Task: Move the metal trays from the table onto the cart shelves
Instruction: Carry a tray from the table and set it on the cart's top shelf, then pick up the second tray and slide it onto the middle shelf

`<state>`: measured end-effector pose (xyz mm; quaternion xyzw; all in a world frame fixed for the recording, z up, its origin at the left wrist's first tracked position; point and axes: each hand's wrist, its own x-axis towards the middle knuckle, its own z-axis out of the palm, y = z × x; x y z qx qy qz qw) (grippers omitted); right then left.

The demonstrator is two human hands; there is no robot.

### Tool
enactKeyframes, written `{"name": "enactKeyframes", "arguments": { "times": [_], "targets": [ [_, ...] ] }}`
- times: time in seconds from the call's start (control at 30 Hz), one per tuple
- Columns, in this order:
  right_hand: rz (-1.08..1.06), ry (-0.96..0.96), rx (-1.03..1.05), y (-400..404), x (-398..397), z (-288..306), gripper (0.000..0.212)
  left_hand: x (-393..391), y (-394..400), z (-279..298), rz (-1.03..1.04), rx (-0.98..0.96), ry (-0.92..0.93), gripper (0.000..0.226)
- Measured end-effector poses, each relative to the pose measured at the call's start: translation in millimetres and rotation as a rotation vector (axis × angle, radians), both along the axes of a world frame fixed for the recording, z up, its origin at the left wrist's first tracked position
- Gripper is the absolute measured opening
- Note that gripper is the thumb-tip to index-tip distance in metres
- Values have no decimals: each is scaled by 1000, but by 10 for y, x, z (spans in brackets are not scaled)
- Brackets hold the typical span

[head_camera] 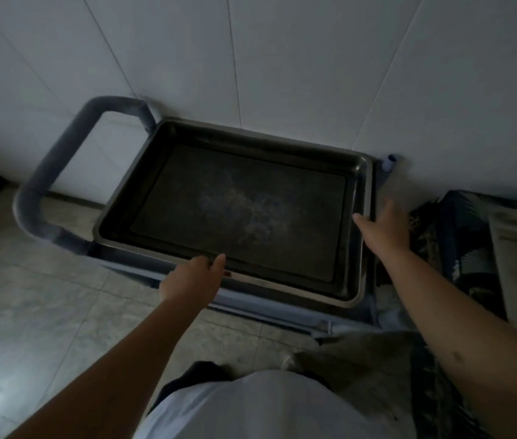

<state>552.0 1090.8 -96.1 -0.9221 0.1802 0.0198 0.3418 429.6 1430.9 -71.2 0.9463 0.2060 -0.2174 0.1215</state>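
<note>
My white top fills the near bottom of the view, and both my bare forearms reach out from it toward the cart (250,307).

My left hand (192,280) is at the near long edge of the metal tray (358,286), thumb lying over the rim; the other fingers drop out of sight below the edge, so I cannot tell how tightly they are curled. My right hand (383,224) is at the tray's right short edge, thumb pointing in over the rim, fingers loosely spread along the outside rather than clamped. Whether either hand bears weight I cannot tell.

The tray itself sits on the cart's top shelf, roughly square to it, dark inside with a pale scuffed patch in the middle. I judge I am at the setting-down step: the tray looks landed, and the hands are steadying or about to let go. Next I would check it sits flat inside the shelf lip, lift both hands clear, and turn to the table for another tray. The table is not in view.

The cart handle (57,172) loops out on the left. The floor (29,296) is pale tile, dimly lit. Dark clutter sits on the right, unclear. Farthest, the cart stands against a white panelled wall (282,58).
</note>
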Motion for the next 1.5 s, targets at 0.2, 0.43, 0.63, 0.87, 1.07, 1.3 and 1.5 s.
{"name": "enactKeyframes", "arguments": {
  "times": [0.2,0.43,0.63,0.87,1.07,1.3,1.5],
  "targets": [
    [370,32,-381,735,-1011,406,70,106,321,132,-587,123,-299,86],
    [282,132,-534,1464,-2031,400,106,12,628,26,-812,93,-360,97],
    [181,138,-560,1715,-2470,345,109,-159,858,87,-870,49,-355,100],
    [-93,156,-488,1422,-3301,427,105,-459,71,373,-1179,-72,-309,105],
    [-596,300,-465,1011,-4905,557,105,-1498,-1454,518,-1688,-239,-360,101],
    [-1096,417,-417,1206,-6881,593,102,-3249,-2510,565,-2173,-370,-353,101],
    [-1238,444,-363,1043,-7982,591,106,-4353,-2998,456,-2337,-309,-371,102]
  ]
}}
